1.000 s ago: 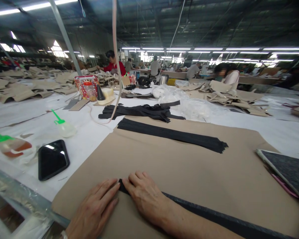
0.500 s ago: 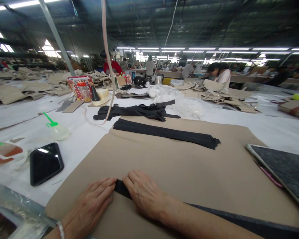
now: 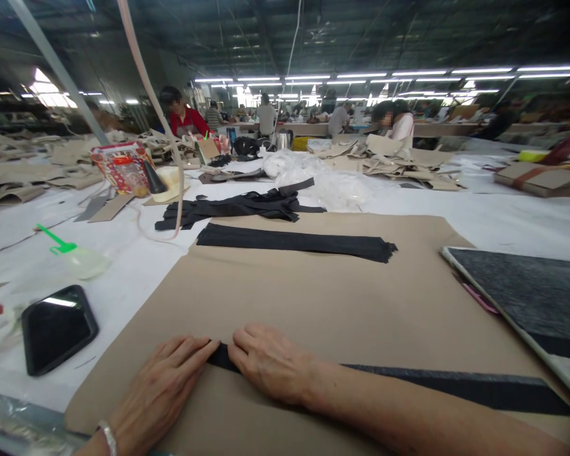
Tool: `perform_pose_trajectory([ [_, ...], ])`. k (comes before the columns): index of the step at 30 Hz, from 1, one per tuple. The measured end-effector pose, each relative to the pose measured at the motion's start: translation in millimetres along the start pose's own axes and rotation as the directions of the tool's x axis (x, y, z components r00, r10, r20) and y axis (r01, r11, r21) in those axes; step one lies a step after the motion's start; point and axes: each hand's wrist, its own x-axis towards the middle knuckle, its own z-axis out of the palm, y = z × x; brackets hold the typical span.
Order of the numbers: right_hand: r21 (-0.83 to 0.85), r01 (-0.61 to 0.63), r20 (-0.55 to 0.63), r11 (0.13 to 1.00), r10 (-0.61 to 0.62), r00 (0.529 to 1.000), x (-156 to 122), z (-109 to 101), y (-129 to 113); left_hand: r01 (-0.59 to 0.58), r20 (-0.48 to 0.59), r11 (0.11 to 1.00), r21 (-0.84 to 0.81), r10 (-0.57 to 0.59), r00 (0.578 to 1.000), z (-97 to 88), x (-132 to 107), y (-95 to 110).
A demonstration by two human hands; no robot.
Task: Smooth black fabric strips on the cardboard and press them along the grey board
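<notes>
A long black fabric strip runs across the brown sheet, passing under my right forearm. At the strip's left end, my left hand has its fingers together, with the fingertips on the strip's tip. Just to the right, my right hand has curled fingers closed on the same strip, and a short black piece shows between the two hands. My thumbs are mostly hidden. Beyond them on the sheet lies a flat bundle of black strips.
A phone and a bottle with a green spout lie left. A dark grey board overlaps the sheet's right side. Behind are a loose pile of black strips, a hanging hose and clear plastic. Several people work farther back.
The view has swung a little to the right, so the table things sit farther left. My left fingers have bent slightly at the strip's end; my right hand stays on the strip.
</notes>
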Motion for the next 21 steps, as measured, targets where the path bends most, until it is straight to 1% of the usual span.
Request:
perform_pose_trajectory([
  [7,-0.016,-0.022,-0.008,1.0,0.022,1.0,-15,0,1,-0.015,0.02,0.999,0.033,0.014,1.0,-3.2,2,5],
  [13,-0.01,-0.035,0.013,0.999,0.035,0.999,-25,-9,1,-0.027,0.038,0.994,0.109,0.023,0.999,-5.2,4,10],
  [21,-0.007,-0.04,0.041,0.999,0.04,0.998,-42,-20,1,-0.037,0.036,0.989,0.141,0.032,0.999,-3.7,1,11],
])
